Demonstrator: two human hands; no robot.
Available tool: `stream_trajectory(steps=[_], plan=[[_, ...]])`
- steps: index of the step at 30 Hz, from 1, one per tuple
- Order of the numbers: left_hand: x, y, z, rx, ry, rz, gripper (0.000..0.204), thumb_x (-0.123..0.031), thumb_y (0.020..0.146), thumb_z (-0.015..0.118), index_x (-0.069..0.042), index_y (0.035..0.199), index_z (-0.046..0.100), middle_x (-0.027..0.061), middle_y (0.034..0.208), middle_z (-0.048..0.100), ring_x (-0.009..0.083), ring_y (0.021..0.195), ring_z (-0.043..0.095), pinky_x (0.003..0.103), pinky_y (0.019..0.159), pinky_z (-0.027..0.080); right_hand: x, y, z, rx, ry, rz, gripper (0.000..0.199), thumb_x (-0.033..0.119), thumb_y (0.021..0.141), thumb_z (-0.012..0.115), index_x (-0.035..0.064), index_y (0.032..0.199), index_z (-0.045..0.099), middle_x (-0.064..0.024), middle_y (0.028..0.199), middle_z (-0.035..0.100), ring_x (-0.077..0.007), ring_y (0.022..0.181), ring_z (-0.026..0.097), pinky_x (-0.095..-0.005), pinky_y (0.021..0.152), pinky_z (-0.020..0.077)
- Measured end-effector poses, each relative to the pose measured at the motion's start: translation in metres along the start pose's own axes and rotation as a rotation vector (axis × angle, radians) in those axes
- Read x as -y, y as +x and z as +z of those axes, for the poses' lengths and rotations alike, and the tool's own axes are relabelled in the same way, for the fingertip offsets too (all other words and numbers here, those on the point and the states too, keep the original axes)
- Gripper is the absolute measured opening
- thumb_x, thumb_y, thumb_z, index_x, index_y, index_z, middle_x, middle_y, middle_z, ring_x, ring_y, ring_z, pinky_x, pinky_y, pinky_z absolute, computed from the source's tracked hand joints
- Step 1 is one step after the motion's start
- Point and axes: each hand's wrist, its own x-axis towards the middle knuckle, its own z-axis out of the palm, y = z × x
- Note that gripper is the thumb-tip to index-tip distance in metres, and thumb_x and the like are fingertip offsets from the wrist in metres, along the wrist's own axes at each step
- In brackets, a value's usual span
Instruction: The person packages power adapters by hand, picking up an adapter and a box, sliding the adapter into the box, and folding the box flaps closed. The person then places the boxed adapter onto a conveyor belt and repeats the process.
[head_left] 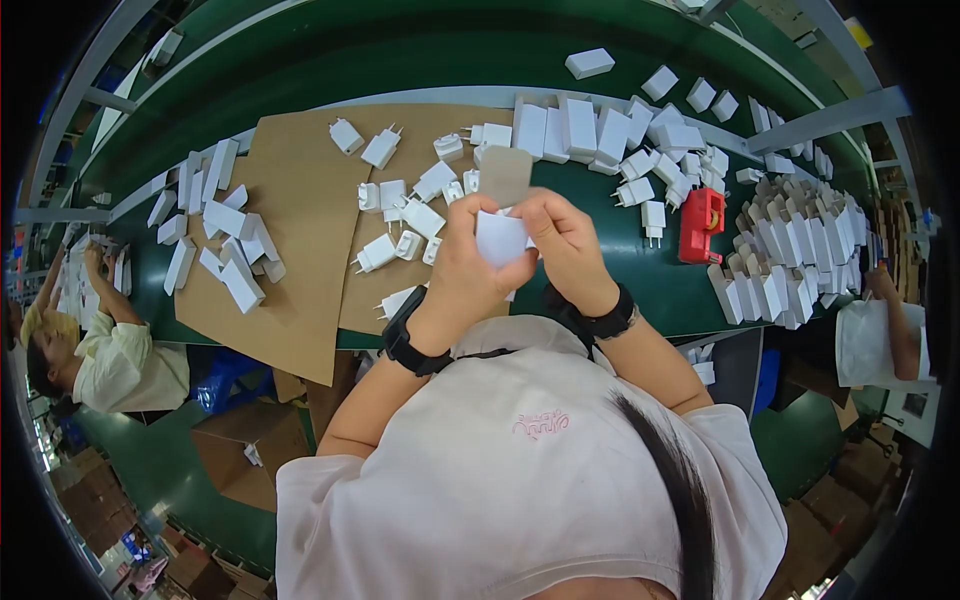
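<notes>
In front of my chest I hold a small white cardboard box (pixel 500 240), its grey-brown lid flap (pixel 505 176) standing up. My left hand (pixel 478 250) is wrapped round the box from the left. At its upper right edge, my right hand (pixel 562 240) is closed, thumb and fingers pressed against the opening; whether they also pinch something small inside is hidden. Just left of my hands, several white plug chargers (pixel 423 218) lie loose on a sheet of brown cardboard (pixel 300 150). Others, such as one charger (pixel 653 220), lie to the right on the green table.
Closed white boxes (pixel 240 240) are heaped at the left, and more boxes (pixel 578 128) stand at the back. Right of me are a red tape dispenser (pixel 700 228) and rows of open boxes (pixel 785 260). Co-workers (pixel 110 350) sit at both sides. Metal posts (pixel 830 120) frame the bench.
</notes>
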Motion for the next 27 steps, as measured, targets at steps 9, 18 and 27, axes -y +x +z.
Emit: stream_trajectory(steps=[9, 18, 27], plan=[[0.018, 0.006, -0.002, 0.022, -0.014, 0.048, 0.071, -0.016, 0.066, 0.071, -0.002, 0.115, 0.022, 0.0207, 0.093, 0.053, 0.0331, 0.074, 0.06, 0.039, 0.064, 0.049, 0.007, 0.012, -0.001, -0.169, -0.103, -0.24, 0.023, 0.008, 0.082, 0.061, 0.001, 0.103, 0.065, -0.0097, 0.098, 0.066, -0.0121, 0.083, 0.06, -0.0227, 0.071, 0.0482], [0.012, 0.002, -0.008, 0.125, 0.217, 0.075, 0.069, -0.015, 0.071, 0.07, -0.005, 0.114, 0.017, 0.0223, 0.091, 0.057, 0.0314, 0.077, 0.062, 0.037, 0.068, 0.049, 0.026, 0.01, -0.015, -0.086, 0.14, 0.185, 0.027, -0.001, 0.076, 0.06, -0.0002, 0.103, 0.065, -0.0087, 0.096, 0.066, -0.01, 0.08, 0.061, -0.0229, 0.074, 0.0486], [0.014, 0.002, -0.003, 0.047, 0.298, 0.128, 0.069, -0.015, 0.067, 0.072, -0.006, 0.115, 0.023, 0.0229, 0.092, 0.056, 0.0381, 0.077, 0.06, 0.042, 0.065, 0.05, 0.011, 0.0, -0.007, -0.084, 0.259, 0.116, 0.024, -0.002, 0.08, 0.057, -0.003, 0.103, 0.064, -0.0153, 0.112, 0.061, -0.0184, 0.104, 0.057, -0.0274, 0.088, 0.0449]])
